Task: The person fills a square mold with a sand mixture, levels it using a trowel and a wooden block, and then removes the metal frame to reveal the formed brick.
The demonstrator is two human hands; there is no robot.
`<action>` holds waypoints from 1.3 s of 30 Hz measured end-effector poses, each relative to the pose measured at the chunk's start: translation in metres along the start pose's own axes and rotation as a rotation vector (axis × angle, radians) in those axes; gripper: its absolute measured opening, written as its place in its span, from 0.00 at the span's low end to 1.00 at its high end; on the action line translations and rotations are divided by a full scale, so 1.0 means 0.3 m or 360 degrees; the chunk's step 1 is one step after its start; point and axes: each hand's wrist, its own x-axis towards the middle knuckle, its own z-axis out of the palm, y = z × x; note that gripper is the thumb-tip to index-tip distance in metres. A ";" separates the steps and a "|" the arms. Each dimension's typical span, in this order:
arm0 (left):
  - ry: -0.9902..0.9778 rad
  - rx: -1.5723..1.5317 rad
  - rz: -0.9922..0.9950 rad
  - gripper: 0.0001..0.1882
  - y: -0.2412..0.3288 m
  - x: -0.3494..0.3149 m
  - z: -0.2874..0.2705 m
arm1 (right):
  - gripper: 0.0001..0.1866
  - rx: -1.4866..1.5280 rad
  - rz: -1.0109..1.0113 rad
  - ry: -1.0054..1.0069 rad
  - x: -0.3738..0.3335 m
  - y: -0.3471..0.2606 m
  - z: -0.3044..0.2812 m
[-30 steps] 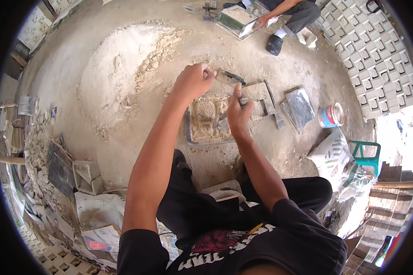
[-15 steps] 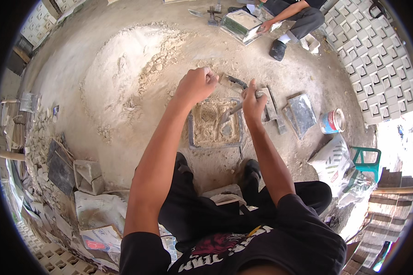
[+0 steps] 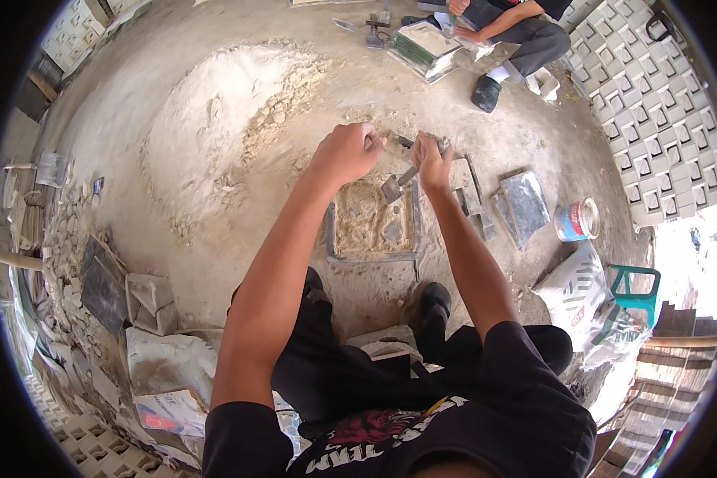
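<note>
My left hand (image 3: 347,153) is closed above the far left side of a square dark frame, its fingertips pinched together; whatever it may hold is too small to make out. My right hand (image 3: 433,166) grips the handle of a short tool with a flat, blocky grey head (image 3: 392,189), slanting down to the left. That head hangs over the far right part of the frame. Packed damp sand (image 3: 357,231) with rounded hollows and ridges fills the dark frame (image 3: 372,257), which lies on the ground before my feet. Behind my right hand, a dark object is partly hidden.
A pale heap of sand (image 3: 215,119) spreads at far left. Right of the frame lie metal plates (image 3: 524,197), a tub (image 3: 572,221), a white sack (image 3: 572,288) and a green stool (image 3: 636,299). Another person's hand (image 3: 472,34) works at a second sand-filled mould (image 3: 429,44).
My right hand has moved slightly up and left, raising the tool's head from low over the sand. My left hand has shifted a little right, narrowing the gap between my hands.
</note>
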 end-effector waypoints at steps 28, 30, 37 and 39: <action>0.0113 0.0257 -0.0136 0.16 -0.174 0.086 -0.043 | 0.18 0.0273 0.0058 -0.0738 0.101 0.108 0.114; 0.0056 0.0263 -0.0125 0.15 -0.197 0.099 -0.028 | 0.16 -0.0029 0.0198 -0.0710 0.091 -0.017 0.150; -0.0074 0.0320 -0.0064 0.16 -0.215 0.208 0.063 | 0.16 -0.0408 -0.0010 -0.0497 0.059 0.010 0.095; -0.0083 0.0249 -0.0049 0.16 -0.219 0.242 0.082 | 0.16 -0.0576 -0.0063 -0.0497 0.046 -0.056 0.077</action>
